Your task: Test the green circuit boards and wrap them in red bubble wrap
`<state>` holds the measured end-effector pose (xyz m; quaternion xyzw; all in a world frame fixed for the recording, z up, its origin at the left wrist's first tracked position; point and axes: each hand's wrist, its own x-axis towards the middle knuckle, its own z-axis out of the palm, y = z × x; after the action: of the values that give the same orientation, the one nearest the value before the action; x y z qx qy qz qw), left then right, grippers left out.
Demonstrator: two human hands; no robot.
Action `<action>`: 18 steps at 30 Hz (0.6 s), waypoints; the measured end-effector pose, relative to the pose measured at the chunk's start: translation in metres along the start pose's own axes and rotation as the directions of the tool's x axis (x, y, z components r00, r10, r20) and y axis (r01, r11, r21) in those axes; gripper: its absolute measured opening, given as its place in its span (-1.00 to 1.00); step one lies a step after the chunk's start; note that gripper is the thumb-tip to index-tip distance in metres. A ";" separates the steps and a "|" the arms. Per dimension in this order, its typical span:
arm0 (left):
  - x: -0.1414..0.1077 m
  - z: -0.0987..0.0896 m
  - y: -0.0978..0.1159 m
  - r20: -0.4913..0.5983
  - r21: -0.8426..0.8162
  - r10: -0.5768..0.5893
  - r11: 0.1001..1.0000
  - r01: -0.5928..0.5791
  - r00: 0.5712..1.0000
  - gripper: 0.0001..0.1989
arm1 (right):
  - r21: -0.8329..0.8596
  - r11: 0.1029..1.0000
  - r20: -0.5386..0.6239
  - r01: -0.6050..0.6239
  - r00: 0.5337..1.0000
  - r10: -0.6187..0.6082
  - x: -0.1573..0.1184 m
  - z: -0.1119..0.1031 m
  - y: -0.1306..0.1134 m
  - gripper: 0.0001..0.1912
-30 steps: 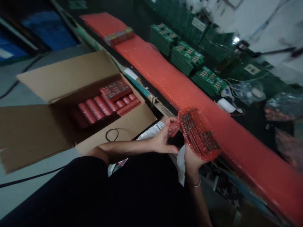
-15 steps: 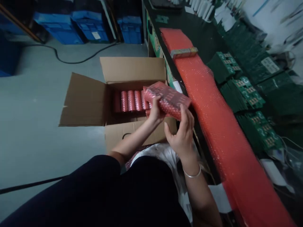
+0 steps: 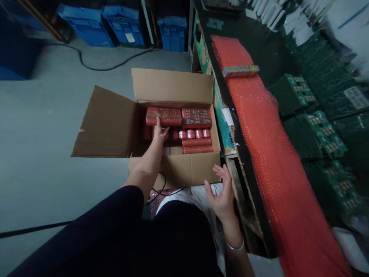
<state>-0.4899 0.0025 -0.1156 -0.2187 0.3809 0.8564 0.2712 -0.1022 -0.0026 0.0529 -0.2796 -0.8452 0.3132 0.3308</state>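
We hold a red wrapped bundle point(image 3: 164, 115) inside the open carton point(image 3: 173, 84), at its far side.
Our left hand point(image 3: 160, 131) grasps the bundle's near edge, thumb up against its face and the other fingers lower down; the bundle lies lengthwise just left of a second bundle point(image 3: 196, 117), with small rolls point(image 3: 198, 134) lined up nearer to us and two long rolls point(image 3: 197, 146) lying nearer still. Our right hand point(image 3: 223, 196), a bangle point(image 3: 235, 246) at the wrist, is empty, fingers spread, near the carton's near right corner. To our right, red bubble wrap point(image 3: 265, 142) runs along the dark counter point(image 3: 268, 54), a narrow bar point(image 3: 241, 70) lying across it, with stacked green boards point(image 3: 327, 132) beyond. Blue bins point(image 3: 123, 29) stand on the floor point(image 3: 72, 100) past the carton.
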 end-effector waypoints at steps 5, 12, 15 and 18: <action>0.015 -0.015 -0.005 -0.034 0.110 -0.077 0.991 0.080 0.996 -0.49 | 0.059 0.995 0.006 -0.077 0.997 0.077 -0.002 0.000 0.005 -0.20; 0.015 -0.019 -0.009 0.011 0.174 -0.063 0.983 0.060 0.998 -0.49 | 0.115 0.984 0.022 -0.139 0.990 0.138 -0.011 -0.005 0.005 -0.19; 0.014 -0.017 -0.011 -0.012 0.209 -0.035 0.977 0.036 0.999 -0.43 | 0.124 0.980 0.016 -0.157 0.988 0.157 -0.017 -0.006 0.005 -0.19; 0.014 -0.017 -0.014 -0.047 0.260 -0.008 0.965 0.020 0.999 -0.28 | 0.139 0.975 0.014 -0.175 0.984 0.175 -0.022 -0.005 0.005 -0.21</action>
<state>-0.4887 0.0012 -0.1414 -0.2034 0.4947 0.7918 0.2947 -0.0832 -0.0124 0.0436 -0.3289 -0.7936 0.3996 0.3199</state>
